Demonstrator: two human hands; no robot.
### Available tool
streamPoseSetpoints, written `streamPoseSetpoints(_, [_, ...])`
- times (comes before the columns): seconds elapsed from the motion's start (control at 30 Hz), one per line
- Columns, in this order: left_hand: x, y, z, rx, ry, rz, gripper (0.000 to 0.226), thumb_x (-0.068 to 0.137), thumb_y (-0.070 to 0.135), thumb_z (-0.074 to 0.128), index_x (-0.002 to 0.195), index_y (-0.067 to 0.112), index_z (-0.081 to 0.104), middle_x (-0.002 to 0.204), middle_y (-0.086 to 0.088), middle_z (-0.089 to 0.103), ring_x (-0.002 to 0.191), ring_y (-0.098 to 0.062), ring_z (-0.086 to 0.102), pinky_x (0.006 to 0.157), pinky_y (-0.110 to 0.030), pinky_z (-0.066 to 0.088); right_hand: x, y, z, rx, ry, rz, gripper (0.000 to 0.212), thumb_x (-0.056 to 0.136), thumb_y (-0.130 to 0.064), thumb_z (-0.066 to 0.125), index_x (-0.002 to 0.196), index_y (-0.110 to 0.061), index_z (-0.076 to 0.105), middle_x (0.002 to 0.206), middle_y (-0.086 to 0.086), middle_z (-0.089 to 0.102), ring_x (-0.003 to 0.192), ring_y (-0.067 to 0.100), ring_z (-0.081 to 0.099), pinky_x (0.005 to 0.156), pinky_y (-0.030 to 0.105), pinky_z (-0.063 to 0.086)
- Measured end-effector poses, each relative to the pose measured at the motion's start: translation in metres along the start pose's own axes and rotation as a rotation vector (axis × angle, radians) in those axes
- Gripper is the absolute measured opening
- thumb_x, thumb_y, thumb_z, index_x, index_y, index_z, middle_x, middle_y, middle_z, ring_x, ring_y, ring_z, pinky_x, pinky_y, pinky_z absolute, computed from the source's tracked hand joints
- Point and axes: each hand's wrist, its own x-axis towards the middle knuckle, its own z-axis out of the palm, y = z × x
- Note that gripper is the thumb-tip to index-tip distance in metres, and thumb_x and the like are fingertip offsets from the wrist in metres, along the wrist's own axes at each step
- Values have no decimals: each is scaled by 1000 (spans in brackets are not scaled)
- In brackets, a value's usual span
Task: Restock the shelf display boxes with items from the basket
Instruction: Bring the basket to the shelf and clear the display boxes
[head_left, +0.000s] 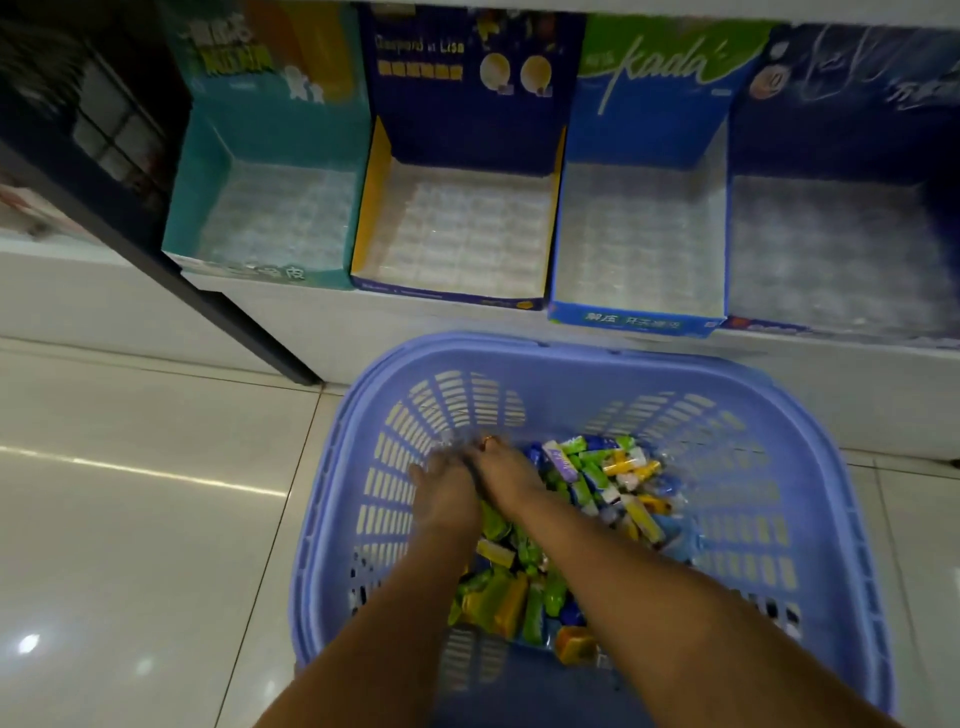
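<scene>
Your fingers were too blurred for me to tell whether they were spread or pinching anything. Your left hand (445, 493) and right hand (506, 467) touched side by side, sunk among the wrapped items (597, 483) heaped in the lilac basket (571, 353) on the tiled floor (156, 519). Just beyond the basket, the row of display boxes (519, 234) stood on the low white shelf (441, 332).

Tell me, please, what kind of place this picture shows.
Most likely a shop aisle. Four printed cardboard display boxes stand in a row on a white shelf, and a lilac slotted plastic basket of small colourful wrapped packets sits on the tiled floor.
</scene>
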Motion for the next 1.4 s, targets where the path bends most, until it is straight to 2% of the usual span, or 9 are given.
streamPoseSetpoints(0.1, [2, 2, 2, 55, 30, -4, 43, 99, 13, 32, 139, 1, 35, 142, -20, 36, 131, -35, 32, 109, -38, 26, 2, 3, -5, -68, 43, -4, 40, 96, -15, 41, 136, -9, 43, 133, 17, 45, 129, 30, 35, 107, 38, 33])
streamPoseSetpoints(0.4, [12, -1, -16, 252, -64, -9, 43, 98, 14, 41, 139, 5, 35, 139, -18, 33, 129, -33, 34, 94, -36, 46, -49, 14, -62, 384, -7, 118, 26, 82, -34, 68, 101, -16, 62, 108, 9, 65, 101, 27, 60, 80, 33, 46])
streamPoseSetpoints(0.53, [11, 1, -29, 230, -102, 12, 44, 94, 18, 51, 136, 8, 42, 133, -12, 50, 123, -28, 50, 95, -36, 46, -84, 21, -92, 572, 36, 124, 32, 85, -27, 69, 115, -18, 62, 109, 4, 66, 82, 13, 60, 69, 26, 46])
streamPoseSetpoints(0.67, [-8, 8, -56, 26, -115, -45, 47, 93, 19, 51, 137, 9, 38, 130, -14, 55, 120, -32, 53, 95, -39, 45, -127, 30, -118, 883, 71, 139, 29, 87, -11, 65, 115, -11, 55, 78, -3, 59, 61, 13, 56, 61, 24, 45])
streamPoseSetpoints(0.77, [-27, 29, -91, -194, -167, -66, 35, 95, 16, 49, 124, -3, 53, 125, -22, 58, 116, -34, 55, 92, -36, 46, -165, 41, -141, 1067, 219, 57, 25, 82, -3, 68, 102, -16, 59, 71, -4, 60, 54, 2, 58, 52, 14, 45])
streamPoseSetpoints(0.9, [-68, 85, -144, -1010, -437, 132, 9, 92, 14, 58, 98, 11, 64, 93, -12, 63, 87, -23, 61, 75, -27, 56, -216, 62, -182, 1205, 522, -60, 31, 85, -7, 64, 106, -30, 66, 79, -4, 65, 62, 6, 58, 59, 15, 48])
streamPoseSetpoints(1.0, [-99, 128, -177, -1413, -554, 282, 18, 93, 7, 51, 99, 13, 66, 84, -3, 71, 78, -14, 70, 63, -22, 57, -248, 87, -212, 1220, 750, -66, 31, 87, -7, 61, 107, -31, 65, 77, -5, 64, 63, 5, 57, 60, 15, 47])
streamPoseSetpoints(1.2, [-126, 213, -213, -1467, -546, 517, 12, 85, 13, 60, 90, 11, 71, 76, 0, 72, 74, -8, 70, 62, -16, 55, -303, 155, -263, 1166, 1157, 89, 23, 84, -6, 67, 93, -25, 58, 66, -8, 67, 58, 3, 60, 58, 16, 49])
streamPoseSetpoints(1.4, [-128, 282, -221, -1503, -523, 538, 7, 86, 5, 62, 90, 6, 68, 77, -3, 72, 74, -11, 69, 70, -22, 58, -319, 241, -307, 691, 1311, 378, 31, 82, -11, 67, 112, -14, 62, 92, 7, 67, 84, 21, 65, 75, 31, 55])
